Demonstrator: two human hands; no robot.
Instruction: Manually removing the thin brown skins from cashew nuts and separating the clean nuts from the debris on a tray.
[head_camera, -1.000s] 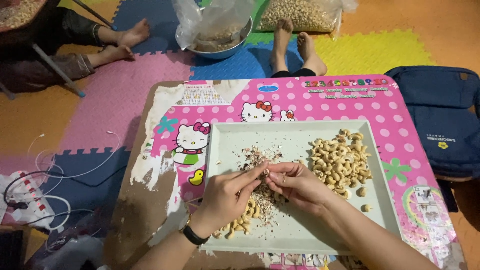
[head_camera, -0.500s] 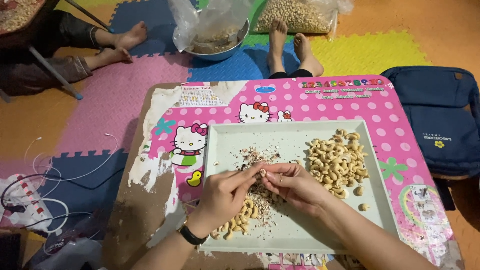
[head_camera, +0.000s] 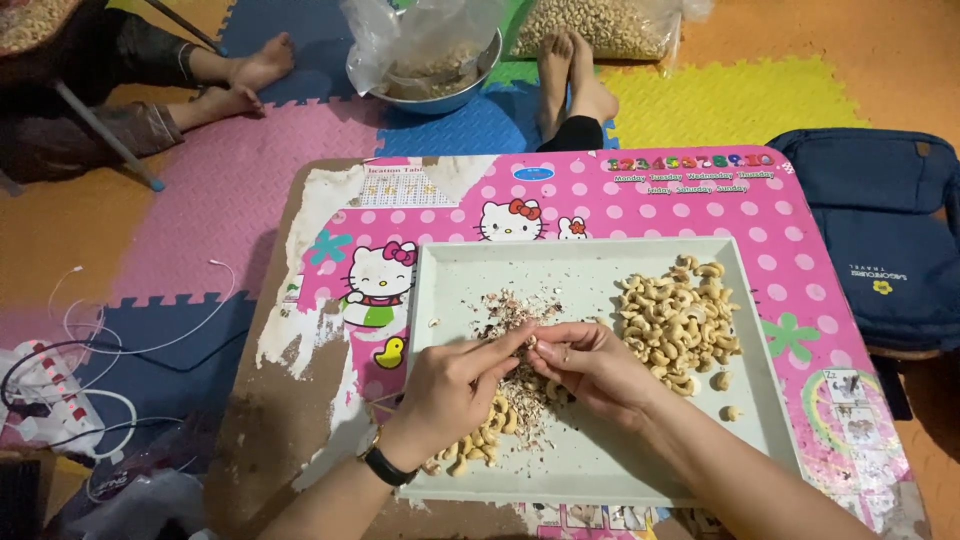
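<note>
A pale green tray (head_camera: 590, 265) rests on a small pink cartoon-print table (head_camera: 640, 205). My left hand (head_camera: 455, 390), with a black wristband, and my right hand (head_camera: 590, 365) meet over the tray's middle. Together their fingertips pinch one small cashew nut (head_camera: 532, 342). Under the hands lies a heap of brown skin flakes (head_camera: 515, 310). A pile of cashews (head_camera: 680, 320) fills the tray's right side. A smaller group of cashews (head_camera: 478, 442) lies near the front left, beside my left wrist.
Two loose cashews (head_camera: 725, 395) lie right of my forearm. A dark blue bag (head_camera: 885, 240) sits to the table's right. Beyond the table are other people's bare feet (head_camera: 572, 65), a metal bowl with a plastic bag (head_camera: 430, 60) and a sack of nuts (head_camera: 600, 25). White cables (head_camera: 80, 370) lie at left.
Both hands stay together over the tray, with only slight finger movement on the nut. The feet beyond the table have drawn closer together.
</note>
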